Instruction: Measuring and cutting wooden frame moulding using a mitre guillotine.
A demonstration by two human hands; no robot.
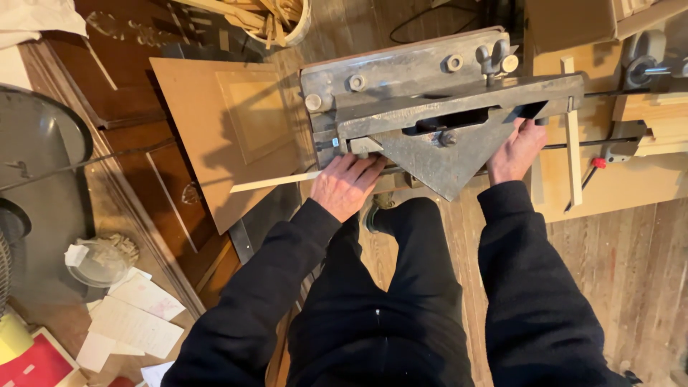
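Note:
A grey metal cutting machine (430,100) with a triangular front plate stands before me. My left hand (346,185) lies on a thin pale wood strip (276,182) that sticks out to the left from under the machine's left side, fingers pressing it against the metal. My right hand (516,150) is pressed against the right edge of the triangular plate, fingers tucked under the metal bar. A second pale wood strip (572,154) runs down from the bar just right of that hand. My dark-sleeved arms and legs fill the bottom of the view.
A brown panelled board (229,129) leans left of the machine. A basket of wood strips (276,18) stands at the top. Papers (136,315) and a clear dish (100,261) lie lower left. A wooden bench with a red-knobbed lever (598,163) is at right. Plank floor lies below.

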